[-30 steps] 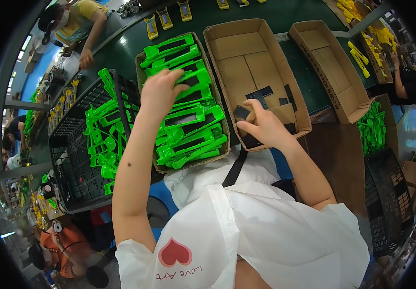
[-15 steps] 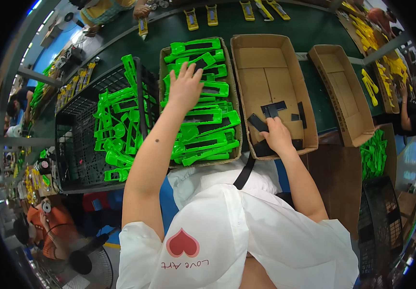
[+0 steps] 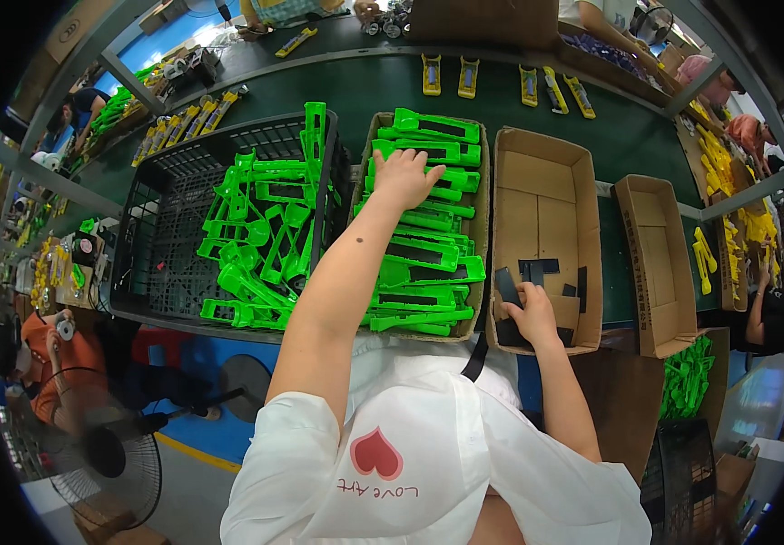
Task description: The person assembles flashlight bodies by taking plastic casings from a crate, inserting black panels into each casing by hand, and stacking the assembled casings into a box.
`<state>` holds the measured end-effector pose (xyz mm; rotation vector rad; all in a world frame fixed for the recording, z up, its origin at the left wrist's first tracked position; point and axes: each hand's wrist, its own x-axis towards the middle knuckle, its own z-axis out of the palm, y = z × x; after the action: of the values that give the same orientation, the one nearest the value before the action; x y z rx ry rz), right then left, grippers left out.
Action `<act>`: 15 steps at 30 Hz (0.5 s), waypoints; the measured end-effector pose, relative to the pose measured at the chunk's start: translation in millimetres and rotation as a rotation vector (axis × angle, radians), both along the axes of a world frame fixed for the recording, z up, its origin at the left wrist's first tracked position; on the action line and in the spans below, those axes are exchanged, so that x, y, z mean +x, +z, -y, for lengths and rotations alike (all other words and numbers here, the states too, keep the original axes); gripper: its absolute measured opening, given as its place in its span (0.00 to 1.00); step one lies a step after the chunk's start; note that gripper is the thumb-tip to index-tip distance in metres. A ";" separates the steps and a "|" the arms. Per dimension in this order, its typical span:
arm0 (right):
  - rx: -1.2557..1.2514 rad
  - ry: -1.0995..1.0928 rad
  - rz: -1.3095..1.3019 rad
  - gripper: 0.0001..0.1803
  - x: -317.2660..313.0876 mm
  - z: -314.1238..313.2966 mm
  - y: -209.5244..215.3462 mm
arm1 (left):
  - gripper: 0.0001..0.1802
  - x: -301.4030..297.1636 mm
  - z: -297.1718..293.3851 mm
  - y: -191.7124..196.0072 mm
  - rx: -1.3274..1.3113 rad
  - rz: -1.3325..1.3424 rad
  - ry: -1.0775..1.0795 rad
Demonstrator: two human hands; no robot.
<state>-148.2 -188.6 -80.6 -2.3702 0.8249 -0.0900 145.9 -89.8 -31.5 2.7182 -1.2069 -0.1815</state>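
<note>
My left hand (image 3: 404, 177) rests palm down on green plastic housings (image 3: 422, 252) stacked in rows in a cardboard box. Its fingers are spread across one near the far end. Black strips (image 3: 414, 302) lie in the recesses of several housings. My right hand (image 3: 534, 315) is in the near part of a shallow brown cardboard box (image 3: 546, 213). Thumb and index finger are apart, among loose flat black strips (image 3: 506, 286). The fingertips seem to touch a strip; the other fingers are partly hidden.
A black plastic crate (image 3: 160, 227) of jumbled green housings stands to the left. On the right is a smaller cardboard box (image 3: 655, 245). Yellow parts (image 3: 468, 78) sit along the green conveyor beyond. A standing fan (image 3: 106, 450) is at lower left. Other people work around the line.
The view has shifted, so the boxes appear lower and further right. My left hand still spreads over the far housings. My right hand stays among the black strips, its index finger drawn in slightly.
</note>
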 end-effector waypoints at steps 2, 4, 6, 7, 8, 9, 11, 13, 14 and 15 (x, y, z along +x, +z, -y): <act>-0.002 -0.013 0.020 0.20 -0.3 -0.2 2.8 | 0.32 -9.5 1.7 13.2 0.148 -0.058 -0.022; -0.054 -0.005 0.087 0.17 -1.4 0.5 3.5 | 0.30 -25.5 -7.4 4.4 -0.166 0.030 -0.036; 0.086 -0.087 0.118 0.14 -4.9 5.7 -5.8 | 0.22 -14.8 -22.2 13.3 -0.655 -0.060 -0.089; 0.061 -0.082 0.170 0.12 -3.4 6.6 -8.1 | 0.15 -3.0 -36.6 19.5 -0.813 0.041 -0.052; 0.082 -0.087 0.161 0.12 -3.7 7.0 -8.9 | 0.10 6.4 -53.1 26.4 -0.877 0.124 0.075; 0.100 -0.091 0.150 0.12 -3.8 8.2 -7.8 | 0.10 18.3 -72.6 29.4 -0.813 0.240 0.201; 0.088 -0.070 0.126 0.13 -1.8 6.4 -2.3 | 0.08 44.3 -112.8 24.6 -0.655 0.318 0.390; 0.078 -0.058 0.087 0.15 -0.1 3.1 -0.8 | 0.11 59.5 -149.7 0.2 -0.345 0.348 0.489; 0.029 -0.036 0.125 0.15 -0.2 2.7 -4.5 | 0.13 64.5 -163.2 -18.3 -0.155 0.328 0.516; -0.021 -0.018 0.164 0.16 0.8 4.7 -7.6 | 0.16 64.6 -170.5 -30.6 -0.058 0.191 0.507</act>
<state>-147.5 -193.3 -88.1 -2.3386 0.7695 -0.2980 210.5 80.8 -62.1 2.9303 -0.5100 0.1772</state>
